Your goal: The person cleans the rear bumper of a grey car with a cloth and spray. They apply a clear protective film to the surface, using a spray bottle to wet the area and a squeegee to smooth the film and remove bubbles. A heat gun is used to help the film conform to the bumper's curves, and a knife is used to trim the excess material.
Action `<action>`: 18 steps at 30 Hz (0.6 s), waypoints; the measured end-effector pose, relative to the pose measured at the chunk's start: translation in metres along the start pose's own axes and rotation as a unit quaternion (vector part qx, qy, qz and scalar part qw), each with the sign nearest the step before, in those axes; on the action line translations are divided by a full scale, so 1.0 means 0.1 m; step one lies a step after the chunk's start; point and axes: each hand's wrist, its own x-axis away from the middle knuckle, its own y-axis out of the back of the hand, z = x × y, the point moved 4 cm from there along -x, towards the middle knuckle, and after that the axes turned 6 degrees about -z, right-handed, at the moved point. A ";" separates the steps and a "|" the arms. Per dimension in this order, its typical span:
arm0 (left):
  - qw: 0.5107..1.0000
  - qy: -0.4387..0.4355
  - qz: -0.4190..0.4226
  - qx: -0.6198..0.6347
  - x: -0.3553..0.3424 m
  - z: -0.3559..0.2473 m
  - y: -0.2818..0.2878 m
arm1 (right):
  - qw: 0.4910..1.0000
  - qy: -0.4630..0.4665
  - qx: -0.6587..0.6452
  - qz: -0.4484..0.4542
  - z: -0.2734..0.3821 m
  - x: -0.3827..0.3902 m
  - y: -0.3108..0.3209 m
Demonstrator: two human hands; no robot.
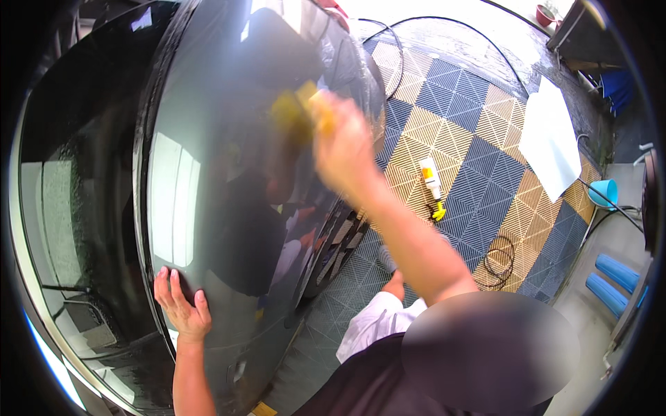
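A glossy dark grey car body panel point(236, 201) curves down in front of me, with a dark window point(90, 208) on its left. Flat against the panel's left edge, beside the window seam, rests my left hand point(184, 308), its fingers stretched out and holding nothing. My right hand point(340, 142) is higher up over the panel, closed around a yellow sponge point(307, 97). Motion smears the sponge and fingers, and I cannot tell whether the sponge touches the paint. On the tiles right of the car lies a white bottle with a yellow spray trigger point(431, 184).
Interlocking dark and tan floor tiles point(479, 173) run beside the car. A black hose point(458, 28) arcs across the far floor. White sheets point(549, 139), a light-blue bucket point(603, 193) and blue rounded objects point(614, 284) are at the right. A tyre point(333, 256) shows below the panel.
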 end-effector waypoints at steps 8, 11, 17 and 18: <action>0.999 0.003 -0.020 0.033 -0.12 -0.03 0.07 | 0.998 -0.054 -0.009 -0.005 -0.04 -0.47 -0.19; 0.996 0.015 -0.042 0.074 -0.17 -0.07 0.09 | 0.988 -0.153 -0.002 -0.028 -0.44 -0.95 0.05; 0.979 0.074 -0.065 0.178 -0.08 0.05 0.12 | 0.907 0.394 0.055 0.138 2.24 0.78 -0.30; 0.973 0.097 -0.079 0.192 -0.02 0.08 0.14 | 0.903 0.409 0.060 0.119 2.26 0.63 -0.37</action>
